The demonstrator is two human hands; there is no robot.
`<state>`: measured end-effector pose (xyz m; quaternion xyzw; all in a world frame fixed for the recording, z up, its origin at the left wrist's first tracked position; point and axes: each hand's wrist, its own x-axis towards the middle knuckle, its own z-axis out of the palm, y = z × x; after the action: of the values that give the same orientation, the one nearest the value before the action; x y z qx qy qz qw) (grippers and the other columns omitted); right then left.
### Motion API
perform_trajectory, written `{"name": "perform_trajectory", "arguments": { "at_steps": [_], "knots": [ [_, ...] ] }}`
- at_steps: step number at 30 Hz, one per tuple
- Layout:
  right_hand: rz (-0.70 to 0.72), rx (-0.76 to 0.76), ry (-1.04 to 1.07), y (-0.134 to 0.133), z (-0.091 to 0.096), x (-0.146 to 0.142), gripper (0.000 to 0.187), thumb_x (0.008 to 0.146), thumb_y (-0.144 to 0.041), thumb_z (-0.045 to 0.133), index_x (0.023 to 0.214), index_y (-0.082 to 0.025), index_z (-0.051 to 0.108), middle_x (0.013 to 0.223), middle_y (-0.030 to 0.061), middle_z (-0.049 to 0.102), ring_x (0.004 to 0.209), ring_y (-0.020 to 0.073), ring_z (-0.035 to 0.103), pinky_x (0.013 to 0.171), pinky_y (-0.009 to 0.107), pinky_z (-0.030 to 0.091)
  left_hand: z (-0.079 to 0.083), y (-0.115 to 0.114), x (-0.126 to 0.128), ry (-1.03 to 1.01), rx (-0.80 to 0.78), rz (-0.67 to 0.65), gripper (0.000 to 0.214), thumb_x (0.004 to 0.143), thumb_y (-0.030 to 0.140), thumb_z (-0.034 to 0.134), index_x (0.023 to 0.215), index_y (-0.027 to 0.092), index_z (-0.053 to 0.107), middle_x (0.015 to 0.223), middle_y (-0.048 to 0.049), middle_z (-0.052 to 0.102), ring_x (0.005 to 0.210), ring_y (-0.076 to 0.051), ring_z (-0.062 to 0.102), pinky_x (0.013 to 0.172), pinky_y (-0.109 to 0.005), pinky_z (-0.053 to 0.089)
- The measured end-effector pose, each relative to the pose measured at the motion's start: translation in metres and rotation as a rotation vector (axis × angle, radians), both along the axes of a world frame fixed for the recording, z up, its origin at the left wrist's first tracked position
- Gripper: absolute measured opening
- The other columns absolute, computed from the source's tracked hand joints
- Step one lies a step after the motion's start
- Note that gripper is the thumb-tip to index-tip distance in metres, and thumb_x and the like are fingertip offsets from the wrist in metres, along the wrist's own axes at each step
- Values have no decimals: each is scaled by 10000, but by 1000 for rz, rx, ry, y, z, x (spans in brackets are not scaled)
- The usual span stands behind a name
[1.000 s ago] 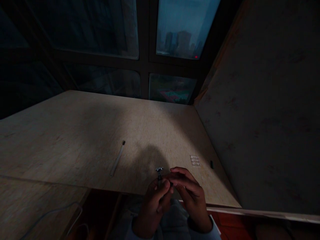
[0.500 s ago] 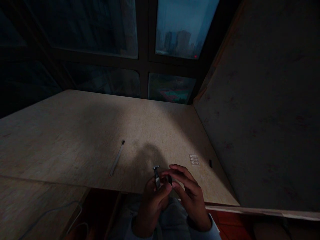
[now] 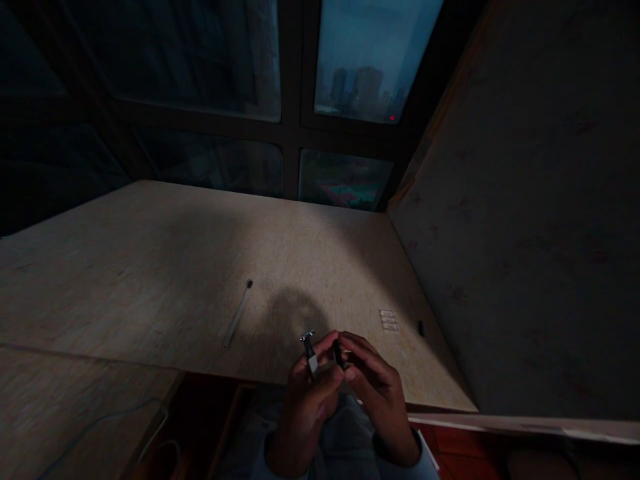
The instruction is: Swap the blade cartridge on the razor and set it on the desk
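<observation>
My left hand (image 3: 309,403) is closed around a razor (image 3: 312,361) with a pale handle, a dark neck and a shiny T-shaped head pointing up and away from me. A small, dark, narrow piece (image 3: 339,353) stands between my two hands, pinched by the fingertips of my right hand (image 3: 377,387); my left thumb and a left fingertip are at it too. What exactly the dark piece is, I cannot make out. Both hands are held close together over the near edge of the table (image 3: 300,247).
A toothbrush (image 3: 238,315) with a dark head lies left of my hands. To the right are a clear blister-like sheet (image 3: 389,321) and a small black object (image 3: 421,328). A patterned wall (image 3: 525,267) bounds the right side, windows (image 3: 370,60) the back. A pale cable (image 3: 115,411) runs lower left.
The dark piece has risen a little and shows more of its length between my fingertips. My right fingers have closed in on it. The razor head has tilted slightly left.
</observation>
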<state>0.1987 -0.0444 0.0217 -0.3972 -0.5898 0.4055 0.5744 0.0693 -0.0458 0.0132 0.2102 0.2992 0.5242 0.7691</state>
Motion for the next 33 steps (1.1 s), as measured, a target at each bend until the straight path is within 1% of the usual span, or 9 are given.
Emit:
{"name": "perform_trajectory", "arguments": {
  "at_steps": [5,10,16,18,21,25,28,30,33],
  "knots": [
    [26,63,-127,-1,5,7,346,914,-298,655,1255,-348,679,1266,78,686,1145,247,654,948,392,561,11,-2,-2,-48,-61,-38,622,696,318,832,1269,202,619,541,108,427,360,18,151,360,-152,162],
    [111,112,-228,-1,5,19,417,887,-321,689,1302,-341,644,1305,94,649,1206,262,609,1005,416,516,21,-4,-1,-100,-67,-97,565,718,294,806,1246,235,613,752,44,598,358,40,146,344,-153,136],
    [145,101,-187,1,2,26,488,835,-415,734,1304,-310,643,1247,112,635,1116,258,621,903,373,549,23,-8,0,-51,-62,-126,497,685,296,831,1131,202,634,738,53,574,355,47,183,359,-148,135],
    [172,91,-179,2,0,27,513,828,-441,732,1313,-305,636,1254,116,617,1111,256,615,899,369,545,23,-9,1,-33,-69,-145,436,680,318,838,1046,174,650,720,52,567,355,46,186,360,-154,149],
    [215,82,-164,2,-2,28,483,828,-465,723,1282,-312,657,1262,115,608,1183,274,577,961,402,511,21,-12,2,8,-74,-169,380,681,346,840,949,154,650,588,82,496,352,27,179,368,-164,177],
    [209,66,-72,2,-4,26,426,828,-439,729,1233,-314,683,1218,107,635,1173,275,587,977,419,495,17,-14,4,58,-11,-126,423,701,420,826,980,155,651,448,121,366,344,-4,166,375,-177,171],
    [137,34,25,2,-5,24,396,834,-454,716,1195,-292,706,1143,105,670,1098,272,616,908,398,524,13,-12,1,51,7,-62,486,782,569,709,994,134,669,532,51,520,359,-18,275,395,-192,208],
    [105,15,87,1,-5,24,391,842,-478,696,1177,-277,716,1128,104,674,1045,266,627,871,389,529,10,-10,-3,-14,-11,-85,556,824,651,601,955,117,682,610,3,584,373,-31,334,401,-206,230],
    [134,-18,146,1,-4,25,390,860,-494,666,1171,-264,721,1132,99,667,965,246,637,848,386,526,6,-8,-9,-116,-7,-178,598,845,692,524,806,115,675,489,28,477,360,-56,327,395,-213,239]
  ]
}}
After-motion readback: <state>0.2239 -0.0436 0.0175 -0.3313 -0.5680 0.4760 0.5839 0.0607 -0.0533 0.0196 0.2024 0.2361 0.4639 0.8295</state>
